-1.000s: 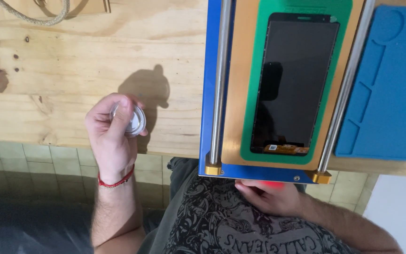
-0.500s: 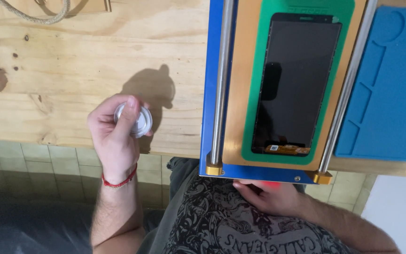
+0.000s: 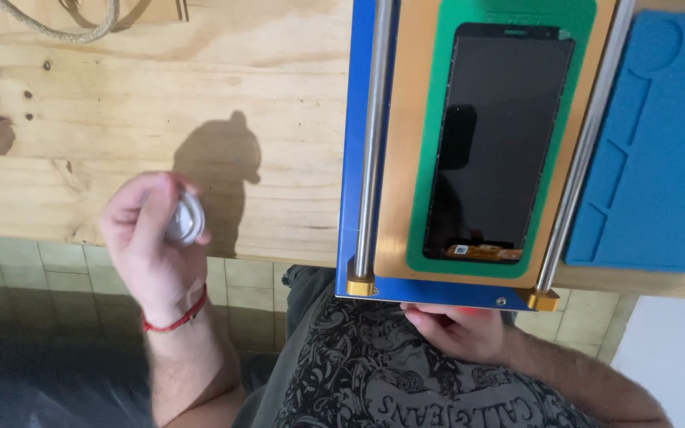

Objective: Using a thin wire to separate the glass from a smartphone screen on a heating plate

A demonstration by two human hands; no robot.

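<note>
My left hand (image 3: pixel 152 246) hovers over the front edge of the wooden table (image 3: pixel 160 119), fingers closed around a small round clear-and-white object (image 3: pixel 186 219), blurred by motion. A red cord bracelet circles that wrist. My right hand (image 3: pixel 457 329) rests low against my patterned shirt, just under the front edge of a blue-framed jig (image 3: pixel 356 158); its fingers are curled and what they hold, if anything, is hidden. The jig carries two steel rods, an orange plate, a green mat and a black phone screen (image 3: pixel 501 143) lying face up.
A blue silicone work mat (image 3: pixel 652 158) lies right of the jig. A loop of beige cord (image 3: pixel 57 24) sits at the table's far left corner. Dark knots mark the wood at the left edge. Tiled floor shows below the table.
My left hand with the small round object has shifted slightly left and toward me, down to the table's front edge. My right hand has stayed below the jig.
</note>
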